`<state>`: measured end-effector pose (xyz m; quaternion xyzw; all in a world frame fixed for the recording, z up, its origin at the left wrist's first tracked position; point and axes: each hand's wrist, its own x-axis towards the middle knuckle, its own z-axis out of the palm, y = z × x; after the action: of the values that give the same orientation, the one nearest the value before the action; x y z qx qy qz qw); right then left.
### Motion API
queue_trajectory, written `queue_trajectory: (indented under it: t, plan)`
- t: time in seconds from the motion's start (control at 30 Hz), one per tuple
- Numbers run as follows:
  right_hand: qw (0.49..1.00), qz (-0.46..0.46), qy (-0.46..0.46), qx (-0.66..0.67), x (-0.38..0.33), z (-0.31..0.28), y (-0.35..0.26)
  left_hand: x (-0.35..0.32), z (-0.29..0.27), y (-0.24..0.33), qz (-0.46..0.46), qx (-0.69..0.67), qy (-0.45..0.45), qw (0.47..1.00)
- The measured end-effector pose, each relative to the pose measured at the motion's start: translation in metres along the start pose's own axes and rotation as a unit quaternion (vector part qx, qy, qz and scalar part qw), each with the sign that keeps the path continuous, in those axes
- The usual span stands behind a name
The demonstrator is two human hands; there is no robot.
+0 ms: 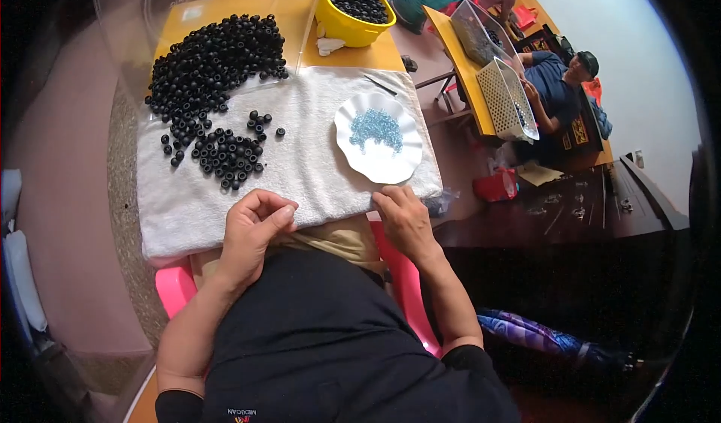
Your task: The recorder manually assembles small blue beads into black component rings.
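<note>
My left hand (257,228) is at the near edge of a white towel (308,149). Its thumb and forefinger are pinched together; anything between them is too small to make out. My right hand (405,216) rests by the towel's edge, just below a white scalloped plate (351,152), with its fingers curled together and their tips partly hidden. Tiny pale-blue clear beads (377,126) lie on the plate. To the left is a small group of black round pieces with holes (229,156), in front of a larger heap of the same pieces (218,58).
A yellow tub (353,32) full of black pieces stands at the back. A slim dark tool (381,85) lies behind the plate. At the right, a seated person (559,81) works beside a perforated white basket (505,104). A folded umbrella (533,333) lies low on the right.
</note>
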<state>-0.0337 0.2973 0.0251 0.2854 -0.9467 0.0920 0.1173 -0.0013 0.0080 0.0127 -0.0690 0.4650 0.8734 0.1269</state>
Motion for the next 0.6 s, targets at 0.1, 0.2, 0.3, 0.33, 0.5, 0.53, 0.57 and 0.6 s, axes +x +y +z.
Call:
queue_trajectory:
  t: [0.1,0.2,0.3,0.33,0.5,0.53,0.57,0.6]
  plan:
    - [1.0,-0.028,0.003,-0.009,0.002,0.0,-0.002,0.001,-0.001,-0.003,-0.004,-0.002,-0.01,1.0]
    - [0.998,-0.064,0.007,-0.01,0.005,-0.002,-0.003,0.001,0.0,-0.004,0.002,0.008,-0.009,1.0]
    - [0.996,-0.091,-0.007,-0.022,0.007,-0.003,-0.002,0.003,0.0,-0.006,-0.002,0.002,-0.006,1.0]
    - [0.995,-0.095,-0.024,-0.036,0.007,-0.002,-0.002,0.003,0.0,-0.006,0.001,0.002,-0.006,1.0]
    - [0.986,-0.067,0.053,0.143,0.01,-0.001,-0.022,0.002,0.002,-0.005,-0.007,0.018,-0.026,0.999]
    - [0.986,-0.069,0.053,0.143,0.012,-0.002,-0.029,0.001,0.002,-0.007,-0.005,0.018,-0.025,1.0]
    - [0.976,-0.061,0.059,0.2,0.015,-0.003,-0.038,0.001,0.001,-0.009,-0.01,0.023,-0.036,0.999]
    - [0.963,-0.052,0.065,0.256,0.018,-0.004,-0.047,0.001,0.001,-0.009,-0.015,0.028,-0.047,0.998]
